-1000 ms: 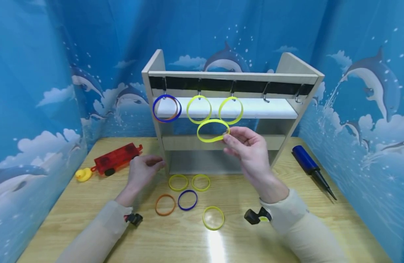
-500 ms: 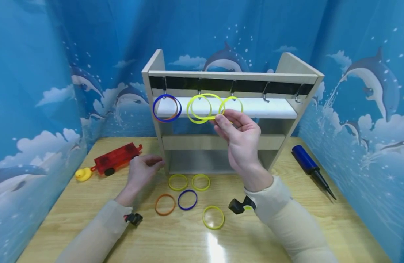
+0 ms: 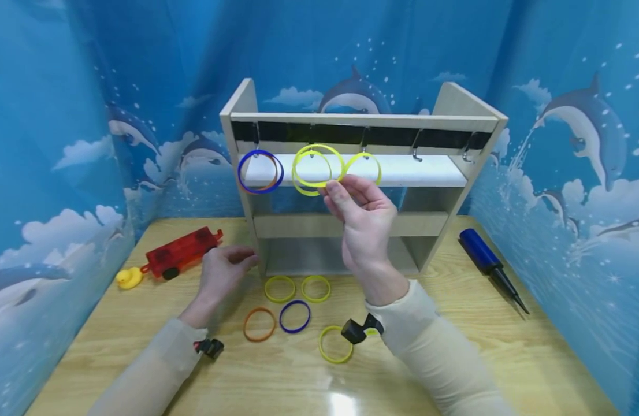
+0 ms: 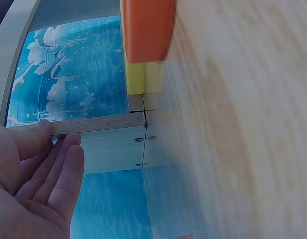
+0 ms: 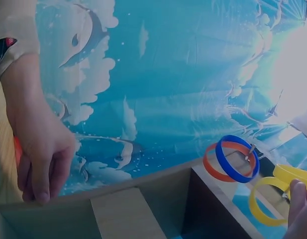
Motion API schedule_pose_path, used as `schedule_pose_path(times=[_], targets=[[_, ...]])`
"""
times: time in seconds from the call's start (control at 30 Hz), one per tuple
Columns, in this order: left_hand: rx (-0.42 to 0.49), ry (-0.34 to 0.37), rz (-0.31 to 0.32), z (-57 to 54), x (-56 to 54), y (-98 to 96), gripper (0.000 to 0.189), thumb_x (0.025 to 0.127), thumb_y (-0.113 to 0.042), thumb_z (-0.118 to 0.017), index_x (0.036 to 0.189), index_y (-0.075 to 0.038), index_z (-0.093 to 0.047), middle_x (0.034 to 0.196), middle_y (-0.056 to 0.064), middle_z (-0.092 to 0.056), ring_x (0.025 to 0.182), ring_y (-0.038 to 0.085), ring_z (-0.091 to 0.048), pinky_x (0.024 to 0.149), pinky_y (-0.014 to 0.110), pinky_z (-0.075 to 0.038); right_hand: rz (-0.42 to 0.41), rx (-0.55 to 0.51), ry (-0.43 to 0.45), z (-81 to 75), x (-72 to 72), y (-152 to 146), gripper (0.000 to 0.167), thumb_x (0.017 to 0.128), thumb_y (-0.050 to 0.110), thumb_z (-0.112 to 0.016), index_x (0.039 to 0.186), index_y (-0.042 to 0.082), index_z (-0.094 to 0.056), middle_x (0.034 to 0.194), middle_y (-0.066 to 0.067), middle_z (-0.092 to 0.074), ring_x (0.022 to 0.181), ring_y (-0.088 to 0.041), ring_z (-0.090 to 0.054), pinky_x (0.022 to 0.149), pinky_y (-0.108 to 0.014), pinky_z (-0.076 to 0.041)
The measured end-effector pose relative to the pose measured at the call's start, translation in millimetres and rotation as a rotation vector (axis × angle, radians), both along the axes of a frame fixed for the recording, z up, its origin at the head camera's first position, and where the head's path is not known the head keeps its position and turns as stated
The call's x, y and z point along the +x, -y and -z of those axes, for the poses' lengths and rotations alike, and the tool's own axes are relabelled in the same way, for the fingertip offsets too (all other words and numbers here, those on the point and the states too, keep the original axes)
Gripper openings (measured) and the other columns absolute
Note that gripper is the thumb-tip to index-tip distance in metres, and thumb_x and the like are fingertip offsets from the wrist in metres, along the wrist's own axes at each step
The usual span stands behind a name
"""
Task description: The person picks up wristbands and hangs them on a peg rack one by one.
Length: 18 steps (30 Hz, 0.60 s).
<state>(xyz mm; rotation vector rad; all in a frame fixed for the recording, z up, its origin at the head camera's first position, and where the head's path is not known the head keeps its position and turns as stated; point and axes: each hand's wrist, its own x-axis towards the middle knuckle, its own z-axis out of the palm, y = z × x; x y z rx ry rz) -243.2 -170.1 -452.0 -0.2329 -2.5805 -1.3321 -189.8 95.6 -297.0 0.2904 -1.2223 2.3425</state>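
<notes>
The rack (image 3: 350, 225) is bearing five hooks (image 3: 417, 147), three carrying four hanging rings (image 5: 224, 162) — blue, orange, two yellow; five loose rings (image 3: 295, 332) are lying on the table (image 3: 278, 378). The right hand (image 3: 365, 225) is pinching a yellow ring (image 3: 317, 146) before the second hook; the left hand (image 3: 222, 270) is resting, loosely bent, at the rack's side.

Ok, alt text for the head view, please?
The right hand pinches a yellow ring in front of a hanging ring on the shelf unit; the left hand rests at the unit's left side. Five rings lie on the table.
</notes>
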Motion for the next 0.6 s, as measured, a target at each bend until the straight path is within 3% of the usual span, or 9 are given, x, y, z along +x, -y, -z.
schedule_pose_path(times=[0.4,0.6], targets=[[-0.016,-0.029,-0.008,0.9,0.3,1.1,0.014,0.1,-0.016,-0.086,0.11,-0.008,-0.09,0.104,0.014,-0.089,0.093,0.03,-0.087,0.072,0.019,-0.06,-0.051,-0.165,0.17,10.4,-5.1,19.3,0.022,0.102,-0.009,-0.075,0.093,0.011,-0.08,0.086,-0.002,-0.084,0.074,-0.013,-0.084,0.074,-0.024,-0.068],[-0.019,-0.044,-0.015,2.2,-0.3,-0.7,0.012,0.099,-0.015,-0.087,0.108,-0.008,-0.09,0.102,0.013,-0.089,0.091,0.029,-0.086,0.07,0.017,-0.058,-0.095,-0.167,0.246,15.5,-10.8,20.5,0.014,0.104,-0.003,-0.076,0.1,0.01,-0.082,0.089,-0.002,-0.086,0.076,-0.011,-0.083,0.076,-0.023,-0.068]])
